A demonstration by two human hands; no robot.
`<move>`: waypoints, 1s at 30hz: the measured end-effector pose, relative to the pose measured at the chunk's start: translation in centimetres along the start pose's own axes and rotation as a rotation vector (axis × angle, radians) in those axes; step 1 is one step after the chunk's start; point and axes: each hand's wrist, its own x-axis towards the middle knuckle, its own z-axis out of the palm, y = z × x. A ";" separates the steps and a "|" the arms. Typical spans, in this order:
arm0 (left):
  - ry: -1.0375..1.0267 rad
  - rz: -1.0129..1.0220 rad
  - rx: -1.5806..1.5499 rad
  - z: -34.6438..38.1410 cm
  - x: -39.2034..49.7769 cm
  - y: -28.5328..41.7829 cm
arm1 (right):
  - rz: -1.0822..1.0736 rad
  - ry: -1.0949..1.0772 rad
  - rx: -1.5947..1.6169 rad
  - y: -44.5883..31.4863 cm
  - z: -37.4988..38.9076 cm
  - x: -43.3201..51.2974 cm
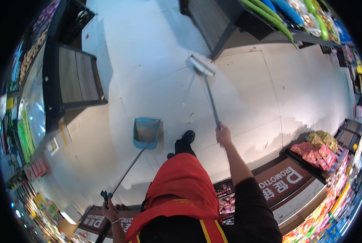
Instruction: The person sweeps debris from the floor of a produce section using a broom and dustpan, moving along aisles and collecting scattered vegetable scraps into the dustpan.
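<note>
My right hand [223, 135] grips the long handle [212, 101] of a floor broom. The broom head [201, 66], pale with dark bristles along its far side, is on the tiled floor [156, 91] near a display stand's corner. To the lower left, my left hand [110, 211] holds the upper end of a long-handled dustpan's pole [127, 171]. The blue dustpan [147, 145] lies on the floor ahead of me, its mouth facing away. Small scraps [192, 114] lie between dustpan and broom. My red apron [181, 185] and one black shoe [189, 136] show below.
A wood-panelled produce stand [77, 76] stands at the left. Another stand [214, 22] with long green gourds [272, 19] is at upper right. Promotion-marked display tables [284, 182] are behind me, one with packaged snacks [317, 152]. A reddish scrap [266, 145] lies on the right floor.
</note>
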 end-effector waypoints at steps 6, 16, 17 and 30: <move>-0.030 -0.013 0.115 -0.6 -3.9 -0.7 | -0.076 -0.034 -0.224 -6.4 4.6 10.6; -0.060 0.111 0.247 -3.2 -6.4 -6.5 | -0.287 -0.189 -0.875 10.8 1.5 -4.0; -0.082 0.121 0.253 -3.5 -6.4 -7.8 | -0.244 -0.207 -0.880 12.1 0.9 -6.6; -0.145 0.271 0.280 -7.7 -7.2 -14.7 | 0.107 -0.051 -0.258 25.0 2.5 -25.9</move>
